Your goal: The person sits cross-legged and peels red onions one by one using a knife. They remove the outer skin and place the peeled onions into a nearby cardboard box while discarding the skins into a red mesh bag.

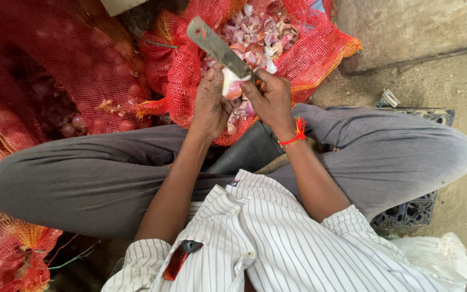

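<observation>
My left hand (210, 103) holds a partly peeled onion (231, 85), pale with pink skin, above my lap. My right hand (271, 99) grips the handle of a broad-bladed knife (218, 47); the blade lies against the onion and points up and to the left. A red thread band (296, 135) is tied round my right wrist. Right under the hands lies a red mesh sack (320, 51) spread open, with a heap of onion peels (258, 32) on it.
A big red mesh sack full of red onions (55, 70) fills the left side. More red mesh (12, 254) lies at the lower left. I sit cross-legged in grey trousers on a dark patterned mat (414, 211). A concrete slab (406, 27) is at the upper right, a white bag (439, 259) at the lower right.
</observation>
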